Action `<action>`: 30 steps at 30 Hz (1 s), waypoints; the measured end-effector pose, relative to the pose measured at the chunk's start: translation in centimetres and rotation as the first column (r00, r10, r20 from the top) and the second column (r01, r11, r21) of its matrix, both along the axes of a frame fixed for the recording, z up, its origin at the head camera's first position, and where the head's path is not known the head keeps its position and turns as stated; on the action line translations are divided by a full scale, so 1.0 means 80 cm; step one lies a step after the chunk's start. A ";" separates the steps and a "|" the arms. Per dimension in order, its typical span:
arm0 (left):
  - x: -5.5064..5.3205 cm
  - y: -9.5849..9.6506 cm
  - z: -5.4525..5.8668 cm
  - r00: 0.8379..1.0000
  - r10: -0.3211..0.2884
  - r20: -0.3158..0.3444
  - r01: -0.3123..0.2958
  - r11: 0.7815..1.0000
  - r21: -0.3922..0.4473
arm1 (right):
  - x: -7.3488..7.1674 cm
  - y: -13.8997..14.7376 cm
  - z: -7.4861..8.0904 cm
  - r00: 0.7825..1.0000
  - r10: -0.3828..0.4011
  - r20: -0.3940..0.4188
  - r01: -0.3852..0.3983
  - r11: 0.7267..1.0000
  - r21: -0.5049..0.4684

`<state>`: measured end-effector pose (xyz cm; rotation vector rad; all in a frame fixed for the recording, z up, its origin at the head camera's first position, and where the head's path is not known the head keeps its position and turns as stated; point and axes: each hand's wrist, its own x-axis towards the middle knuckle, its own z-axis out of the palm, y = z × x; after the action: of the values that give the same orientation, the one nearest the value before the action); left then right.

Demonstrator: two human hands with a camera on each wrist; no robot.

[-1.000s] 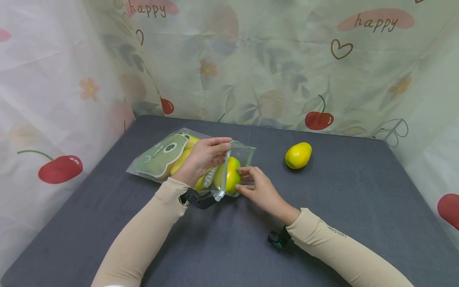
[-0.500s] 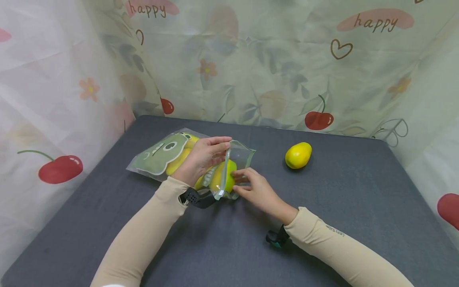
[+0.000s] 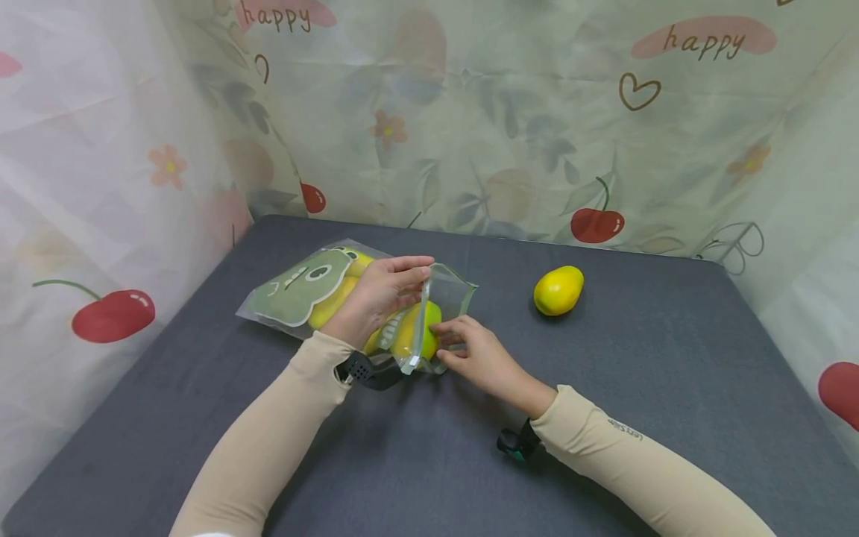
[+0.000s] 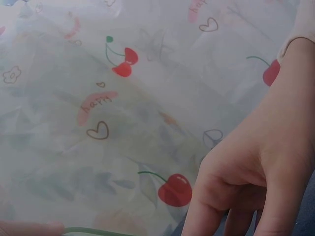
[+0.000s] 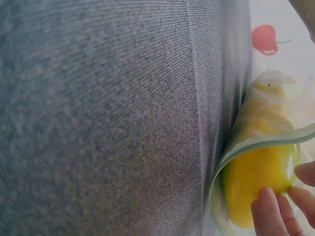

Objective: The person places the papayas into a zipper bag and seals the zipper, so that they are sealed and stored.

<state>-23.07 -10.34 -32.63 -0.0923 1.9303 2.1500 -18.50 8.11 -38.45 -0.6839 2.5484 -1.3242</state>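
Yellow fruit (image 5: 253,179) sits deeper inside the clear bag (image 3: 285,294) than a second ago, now mostly past its mouth; the right hand (image 3: 485,361) touches it with fingers extended, while the left hand (image 3: 370,298) pinches the bag's opening. It lies toward the grey tabletop's (image 3: 416,477) far left corner; another fruit (image 3: 558,291) rests near the far edge, cherry-print curtains (image 3: 496,127) behind.

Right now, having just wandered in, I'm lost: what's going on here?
A person is handling fruit and a bag. Their left hand holds the clear plastic bag, printed with a green cartoon face, near its open mouth. The right hand has its fingers against a yellow-green fruit at that mouth. Other yellow fruits show through the plastic. One loose yellow fruit lies apart on the dark table, outside the bag.
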 end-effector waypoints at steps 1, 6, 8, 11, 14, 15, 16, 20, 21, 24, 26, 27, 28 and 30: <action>0.000 0.000 0.000 1.000 0.001 0.000 -0.001 1.000 -0.001 | 0.000 0.000 0.000 1.000 0.000 -0.002 0.000 1.000 0.005; 0.001 0.000 -0.001 1.000 0.001 -0.002 -0.001 1.000 -0.007 | 0.000 0.001 0.000 1.000 0.008 -0.008 -0.008 1.000 0.018; 0.000 -0.001 -0.002 1.000 -0.001 -0.003 0.001 1.000 -0.010 | 0.000 0.001 0.000 1.000 0.014 -0.008 -0.014 1.000 0.020; 0.000 -0.001 -0.003 1.000 0.000 -0.002 0.000 1.000 -0.014 | -0.001 0.003 0.001 1.000 0.024 -0.009 -0.024 0.999 0.026; 0.000 -0.001 -0.003 1.000 0.003 0.002 -0.003 1.000 -0.018 | -0.002 0.006 0.001 1.000 0.026 -0.005 -0.026 0.999 0.033; 0.001 -0.002 -0.002 1.000 0.004 0.004 -0.004 1.000 -0.020 | -0.002 0.008 0.001 1.000 0.023 0.000 -0.023 0.999 0.037; 0.001 -0.002 -0.002 1.000 0.006 0.006 -0.006 1.000 -0.020 | -0.002 0.009 0.002 1.000 0.020 0.007 -0.020 0.999 0.040; 0.001 -0.002 -0.002 1.000 0.005 0.006 -0.005 1.000 -0.013 | -0.001 0.016 0.002 0.999 -0.005 0.037 0.003 0.999 0.048; 0.001 -0.002 -0.002 1.000 0.004 0.005 -0.003 1.000 -0.011 | -0.001 0.018 0.002 0.999 -0.011 0.044 0.009 0.999 0.049; 0.000 -0.003 -0.002 1.000 0.001 0.002 0.000 1.000 -0.007 | 0.000 0.024 0.005 0.998 -0.033 0.057 0.030 0.998 0.054; 0.000 -0.003 -0.002 1.000 -0.001 0.000 0.001 1.000 -0.008 | -0.001 0.029 0.006 0.997 -0.045 0.058 0.041 0.998 0.056; 0.000 -0.003 -0.002 1.000 -0.001 0.000 0.001 1.000 -0.010 | -0.001 0.032 0.007 0.997 -0.047 0.054 0.044 0.998 0.055; 0.000 -0.002 -0.002 1.000 0.000 0.001 0.000 1.000 -0.011 | -0.001 0.034 0.008 0.997 -0.053 0.051 0.050 0.997 0.058; 0.000 -0.002 -0.001 1.000 0.002 0.002 -0.002 1.000 -0.010 | -0.002 0.040 0.009 0.997 -0.067 0.044 0.064 0.996 0.060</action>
<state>-23.07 -10.52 -32.75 -0.0977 1.9408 2.1405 -18.65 11.30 -37.72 -0.5573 2.5824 -1.2641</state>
